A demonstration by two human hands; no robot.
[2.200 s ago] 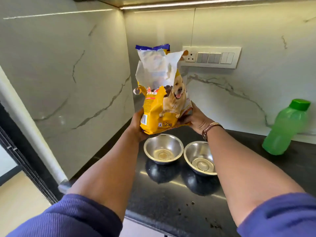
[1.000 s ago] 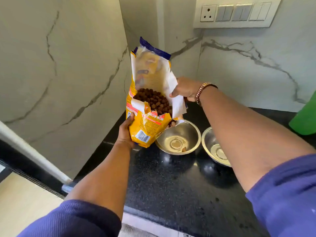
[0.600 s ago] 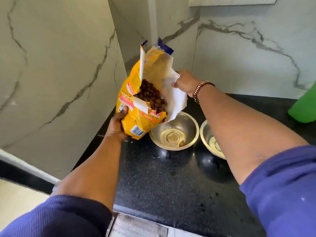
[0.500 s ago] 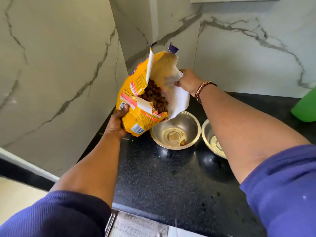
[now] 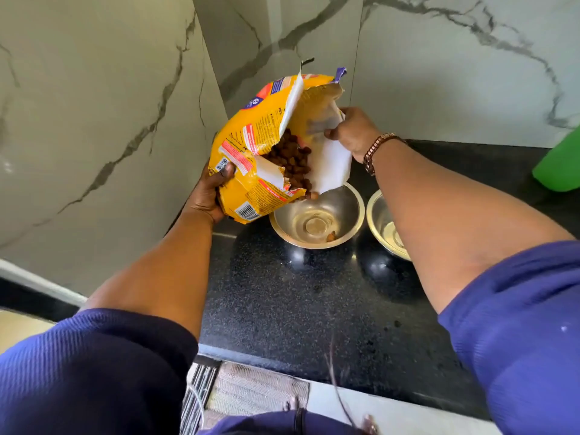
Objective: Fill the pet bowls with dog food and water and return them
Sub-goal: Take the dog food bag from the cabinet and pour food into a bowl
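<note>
A person's left hand (image 5: 209, 193) is gripping the base of a tilted yellow dog food bag (image 5: 251, 158) while the right hand (image 5: 353, 131) is pinching its torn flap, kibble (image 5: 293, 161) reaching the mouth over the left steel bowl (image 5: 317, 219) on the black surface (image 5: 298, 302).

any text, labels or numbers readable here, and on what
None can be read.
Bag: rows of small print, red label strips, a blue round badge, a QR code and a barcode, all too small or blurred.
Bowls, bottle, wall, counter: no text seen.
</note>
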